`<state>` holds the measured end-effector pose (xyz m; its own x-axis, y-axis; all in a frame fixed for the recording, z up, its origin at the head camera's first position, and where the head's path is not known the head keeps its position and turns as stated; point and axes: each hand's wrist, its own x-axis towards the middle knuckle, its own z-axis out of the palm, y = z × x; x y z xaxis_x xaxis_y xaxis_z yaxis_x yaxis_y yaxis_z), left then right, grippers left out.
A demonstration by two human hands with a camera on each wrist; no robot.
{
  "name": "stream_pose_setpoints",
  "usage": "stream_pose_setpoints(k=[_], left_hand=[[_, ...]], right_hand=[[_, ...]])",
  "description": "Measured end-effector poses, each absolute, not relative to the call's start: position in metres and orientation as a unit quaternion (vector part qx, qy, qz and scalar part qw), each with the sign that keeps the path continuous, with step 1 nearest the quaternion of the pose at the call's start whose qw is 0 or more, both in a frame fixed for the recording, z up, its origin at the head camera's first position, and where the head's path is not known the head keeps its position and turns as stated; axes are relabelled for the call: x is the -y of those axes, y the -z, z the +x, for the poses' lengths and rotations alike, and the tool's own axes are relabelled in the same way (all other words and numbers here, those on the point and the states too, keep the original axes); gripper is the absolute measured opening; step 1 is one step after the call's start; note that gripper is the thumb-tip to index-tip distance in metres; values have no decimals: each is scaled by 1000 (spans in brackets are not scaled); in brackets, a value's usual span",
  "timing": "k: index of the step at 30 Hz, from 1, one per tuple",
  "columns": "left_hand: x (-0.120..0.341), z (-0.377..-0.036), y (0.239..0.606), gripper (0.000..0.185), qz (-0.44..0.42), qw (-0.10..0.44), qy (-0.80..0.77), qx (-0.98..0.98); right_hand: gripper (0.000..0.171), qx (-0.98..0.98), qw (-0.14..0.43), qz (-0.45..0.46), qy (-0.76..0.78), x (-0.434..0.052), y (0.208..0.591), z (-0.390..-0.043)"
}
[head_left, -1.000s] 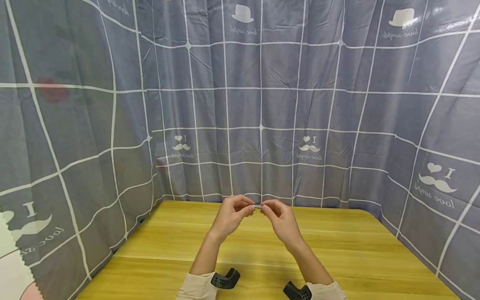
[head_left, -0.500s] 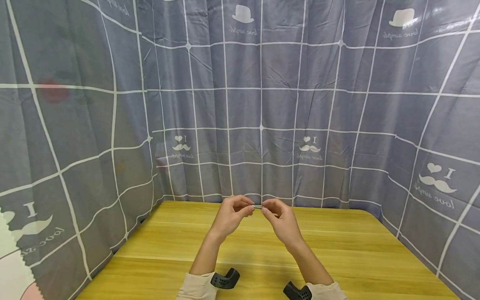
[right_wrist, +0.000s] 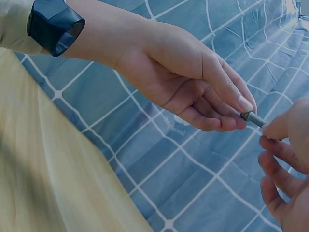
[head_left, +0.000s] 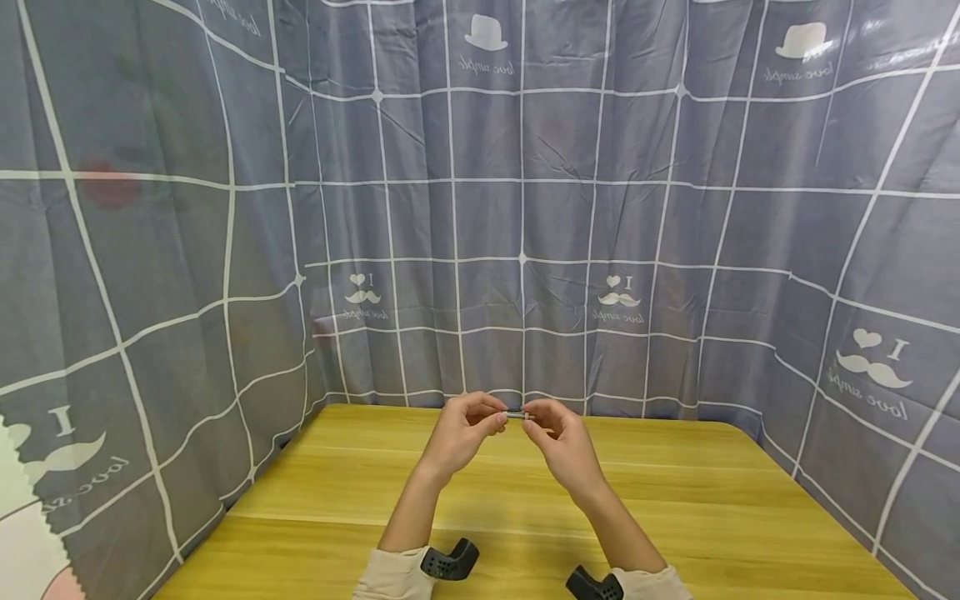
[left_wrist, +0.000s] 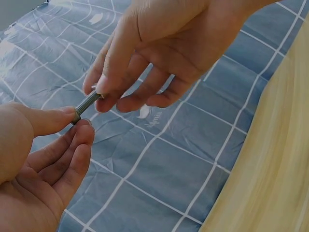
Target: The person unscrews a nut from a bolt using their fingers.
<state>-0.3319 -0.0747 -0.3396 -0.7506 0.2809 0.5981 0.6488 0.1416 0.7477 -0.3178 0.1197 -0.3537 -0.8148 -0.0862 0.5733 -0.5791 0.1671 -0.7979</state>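
Bolt (left_wrist: 87, 103) in a pinch of both hands (head_left: 456, 437) (head_left: 567, 450), open air around, table edge (head_left: 660, 422) and curtain (head_left: 558, 217) behind

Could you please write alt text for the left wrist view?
A small threaded metal bolt is pinched at one end by a person's left hand, at the left edge, and at the other by their right hand, at the top. Behind are a blue-grey curtain with white grid lines and, at right, a wood-grain table.

two hands (head_left: 459, 433) (head_left: 566, 446); one bolt (left_wrist: 87, 103)
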Motion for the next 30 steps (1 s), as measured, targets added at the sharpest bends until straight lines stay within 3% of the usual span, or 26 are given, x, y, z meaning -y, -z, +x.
stream_pose_setpoints(k=[4,12,20,30], left_hand=[[74,-332,339,10,-314,161,572,741],[74,-332,340,10,-316,161,580,733],[74,-332,340,12,-314,158,583,732],[74,-334,341,12,-317,158,579,734]], right_hand=[[32,744,200,215,-600,-120,353,-318],[16,748,207,221,-590,-120,355,-321],[30,746,203,222,-595,-121,356,-321],[16,742,216,237,-589,-121,355,-320]])
